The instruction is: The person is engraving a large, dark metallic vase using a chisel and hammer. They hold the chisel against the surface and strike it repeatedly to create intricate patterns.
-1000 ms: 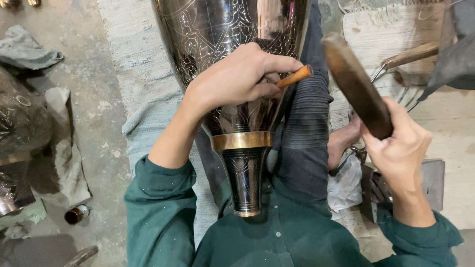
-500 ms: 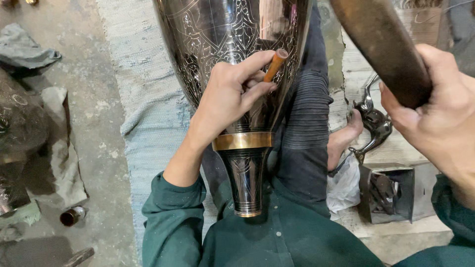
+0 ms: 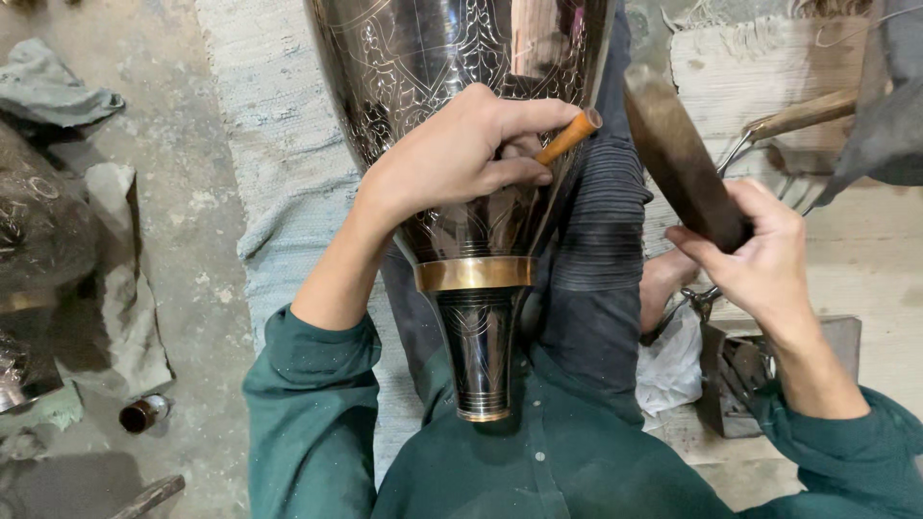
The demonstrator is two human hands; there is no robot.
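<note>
the engraved metal vase (image 3: 452, 58) lies across the person's lap, its narrow foot toward the chest at 6 o'clock and its wide body running off the frame at 12. the left hand (image 3: 461, 154) rests on its wall, fingers clamped on a small wooden-handled chisel (image 3: 569, 135) whose tip i cannot see. at 3 o'clock the right hand (image 3: 760, 255) grips a dark wooden mallet (image 3: 678, 154), raised clear of the chisel. much of the visible body already carries cut patterns; how much is left i cannot tell.
</note>
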